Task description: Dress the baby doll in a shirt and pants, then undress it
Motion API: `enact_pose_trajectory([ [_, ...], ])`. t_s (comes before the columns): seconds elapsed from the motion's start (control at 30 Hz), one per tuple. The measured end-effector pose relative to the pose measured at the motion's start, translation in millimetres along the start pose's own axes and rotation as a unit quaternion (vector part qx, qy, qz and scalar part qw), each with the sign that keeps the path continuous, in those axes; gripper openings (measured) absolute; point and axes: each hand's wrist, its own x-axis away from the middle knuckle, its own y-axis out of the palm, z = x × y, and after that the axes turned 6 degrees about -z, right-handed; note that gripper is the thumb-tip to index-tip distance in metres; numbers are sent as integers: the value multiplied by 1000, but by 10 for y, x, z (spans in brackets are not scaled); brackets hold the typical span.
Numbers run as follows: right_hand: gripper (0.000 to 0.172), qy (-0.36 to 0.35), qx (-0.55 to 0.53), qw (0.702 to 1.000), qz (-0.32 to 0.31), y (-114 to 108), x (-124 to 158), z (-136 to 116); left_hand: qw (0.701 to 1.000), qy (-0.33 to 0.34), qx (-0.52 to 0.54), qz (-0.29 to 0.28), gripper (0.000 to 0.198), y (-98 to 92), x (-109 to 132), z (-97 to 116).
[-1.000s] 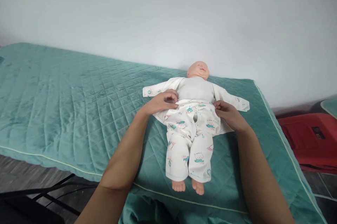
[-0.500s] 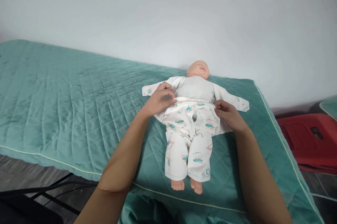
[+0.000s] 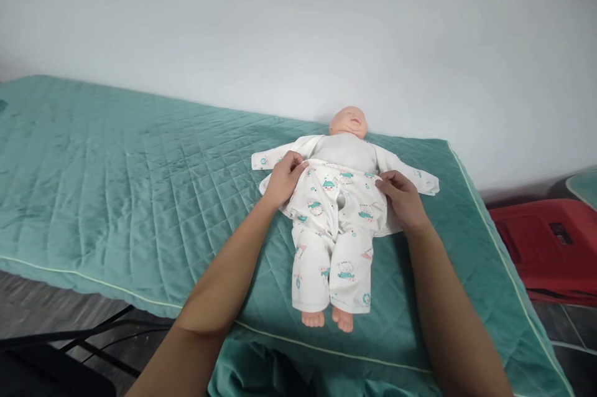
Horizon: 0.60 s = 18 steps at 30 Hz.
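A baby doll (image 3: 347,123) lies on its back on a teal quilted mattress (image 3: 116,179), head toward the wall. It wears white printed trousers (image 3: 333,241) and lies on an open white printed top (image 3: 415,178) with sleeves spread out. My left hand (image 3: 283,179) pinches the trousers' waistband at the doll's left-of-frame side. My right hand (image 3: 400,198) grips the waistband on the other side. The waistband sits high on the doll's grey torso (image 3: 345,149). Bare feet (image 3: 326,318) stick out of the trouser legs.
A white wall (image 3: 298,30) runs behind the mattress. A red object (image 3: 545,247) stands on the floor to the right. Dark cables or a frame (image 3: 69,347) lie on the floor at the lower left, beyond the mattress edge.
Both hands have drawn the waistband up the doll's torso toward its chest. The doll's feet have shifted slightly upward in the view.
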Motion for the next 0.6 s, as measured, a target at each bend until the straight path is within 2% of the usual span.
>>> enact_pose_trajectory([
  [0.07, 26, 16, -10, 1000, -6, 13, 7, -6, 999, 0, -4, -34, 18, -13, -3, -22],
  [0.2, 27, 54, 9, 997, -57, -51, 41, -65, 991, -24, 7, -133, 20, -94, -1, -22],
  [0.3, 28, 71, 13, 994, -86, -113, 69, -123, 977, -58, 27, -204, 23, -169, 12, 42],
  [0.4, 28, 89, -34, 989, -116, -137, 87, -165, 960, -75, 52, -263, 23, -222, 22, 121],
  [0.5, 27, 103, -71, 984, -127, -139, 91, -177, 948, -81, 77, -298, 24, -247, 25, 159],
  [0.6, 28, 110, -77, 983, -128, -147, 89, -176, 945, -91, 89, -300, 26, -255, 33, 160],
])
